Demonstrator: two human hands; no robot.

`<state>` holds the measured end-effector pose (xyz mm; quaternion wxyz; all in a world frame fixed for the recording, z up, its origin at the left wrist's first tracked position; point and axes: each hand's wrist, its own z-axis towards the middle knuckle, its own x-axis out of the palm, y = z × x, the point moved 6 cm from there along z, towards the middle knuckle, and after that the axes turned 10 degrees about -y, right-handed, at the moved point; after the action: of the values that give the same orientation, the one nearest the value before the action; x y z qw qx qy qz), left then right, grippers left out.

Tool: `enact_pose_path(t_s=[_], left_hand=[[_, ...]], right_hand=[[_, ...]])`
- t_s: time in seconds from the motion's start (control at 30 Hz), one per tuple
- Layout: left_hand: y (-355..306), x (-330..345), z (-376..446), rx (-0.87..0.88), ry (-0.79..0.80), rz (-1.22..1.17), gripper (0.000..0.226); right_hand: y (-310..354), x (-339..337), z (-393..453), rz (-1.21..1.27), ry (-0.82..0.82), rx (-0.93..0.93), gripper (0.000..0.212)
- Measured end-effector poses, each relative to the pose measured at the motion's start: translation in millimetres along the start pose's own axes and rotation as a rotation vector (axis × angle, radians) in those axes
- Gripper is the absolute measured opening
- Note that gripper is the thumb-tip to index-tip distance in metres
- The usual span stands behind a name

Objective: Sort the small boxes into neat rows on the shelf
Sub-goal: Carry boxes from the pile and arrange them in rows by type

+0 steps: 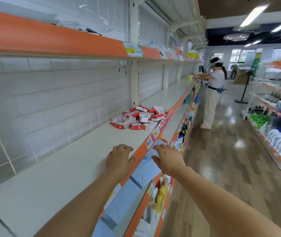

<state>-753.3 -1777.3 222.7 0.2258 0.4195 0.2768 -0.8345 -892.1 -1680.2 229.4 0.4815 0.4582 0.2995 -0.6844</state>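
Lying heaped on the shelf point(78, 151), small boxes point(139, 118), both hands empty

The shelf point(54, 168) runs bare and open from the lower left of the frame up to the centre, where a loose heap of small boxes point(139, 118) blocks its front half at the orange edge strip point(143, 147), leaving a free lane only behind the heap along the back wall. Past the heap the shelf lies open again toward the upper right. Overhead, the upper shelf point(51, 38) caps the room across the top left, and the left hand point(119, 161) and right hand point(168, 159) hover at the shelf's front edge, well apart from the heap.
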Motion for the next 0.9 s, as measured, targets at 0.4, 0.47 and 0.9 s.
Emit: enact_pose_path(t_s=[0.4, 0.47, 0.9], left_hand=[[-23, 63, 99, -0.126, 0.027, 0.087, 0.041], [-18, 73, 112, -0.141, 0.033, 0.102, 0.043], [14, 125, 196, -0.106, 0.052, 0.150, 0.055]], right_hand=[[-85, 37, 114, 0.084, 0.000, -0.093, 0.041], [-88, 46, 128, 0.109, 0.003, -0.100, 0.041], [-64, 91, 205, 0.037, 0.064, -0.187, 0.040]])
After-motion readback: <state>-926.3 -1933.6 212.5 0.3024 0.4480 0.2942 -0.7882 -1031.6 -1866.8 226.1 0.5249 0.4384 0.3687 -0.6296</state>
